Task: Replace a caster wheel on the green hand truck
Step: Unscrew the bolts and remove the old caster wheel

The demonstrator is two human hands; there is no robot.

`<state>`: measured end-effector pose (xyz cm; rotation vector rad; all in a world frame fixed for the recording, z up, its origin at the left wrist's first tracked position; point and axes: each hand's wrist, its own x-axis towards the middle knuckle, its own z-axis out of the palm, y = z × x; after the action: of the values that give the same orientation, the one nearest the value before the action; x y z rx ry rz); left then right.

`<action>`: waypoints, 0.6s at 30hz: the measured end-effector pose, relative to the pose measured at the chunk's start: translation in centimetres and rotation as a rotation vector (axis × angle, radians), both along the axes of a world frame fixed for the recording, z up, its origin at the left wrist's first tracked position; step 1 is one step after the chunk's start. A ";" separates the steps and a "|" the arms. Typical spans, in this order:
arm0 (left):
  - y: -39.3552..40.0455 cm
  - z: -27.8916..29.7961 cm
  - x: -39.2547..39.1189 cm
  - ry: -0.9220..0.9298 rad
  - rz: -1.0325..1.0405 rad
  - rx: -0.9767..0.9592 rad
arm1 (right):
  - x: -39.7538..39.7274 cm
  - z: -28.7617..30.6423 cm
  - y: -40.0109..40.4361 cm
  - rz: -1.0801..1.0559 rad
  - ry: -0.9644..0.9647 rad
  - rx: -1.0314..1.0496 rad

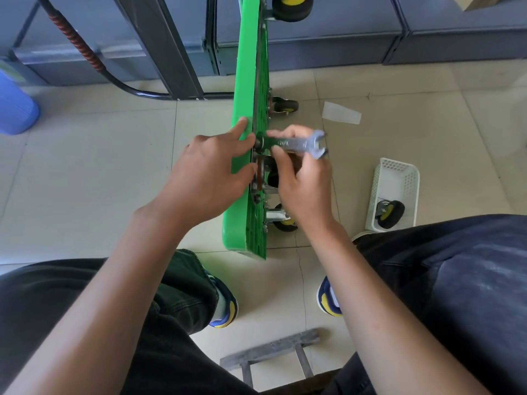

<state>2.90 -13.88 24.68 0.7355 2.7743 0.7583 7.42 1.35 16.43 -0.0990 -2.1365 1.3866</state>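
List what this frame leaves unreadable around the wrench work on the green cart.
- Head view: the fastener under the wrench is hidden by the left hand fingers.
- The caster by the right hand is mostly covered.
- Top wheel is cut off by the edge.
- Wrench markings are blurred.

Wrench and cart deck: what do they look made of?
Wrench, held by the right hand: likely bare steel, by its dull grey sheen. Green deck, steadied by the left hand: probably moulded plastic, glossy with ribbed underside.
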 end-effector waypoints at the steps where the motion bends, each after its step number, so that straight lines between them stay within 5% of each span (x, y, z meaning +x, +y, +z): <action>1: 0.0 0.0 0.0 -0.005 0.001 0.000 | 0.6 -0.4 -0.1 0.001 -0.011 0.012; 18: -0.2 -0.5 0.5 0.013 0.001 0.044 | 1.2 -0.1 1.2 -0.104 -0.008 -0.154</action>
<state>3.42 -14.05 24.20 0.7494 2.7777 0.8196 8.58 2.60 16.31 -0.2724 -1.9988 1.4889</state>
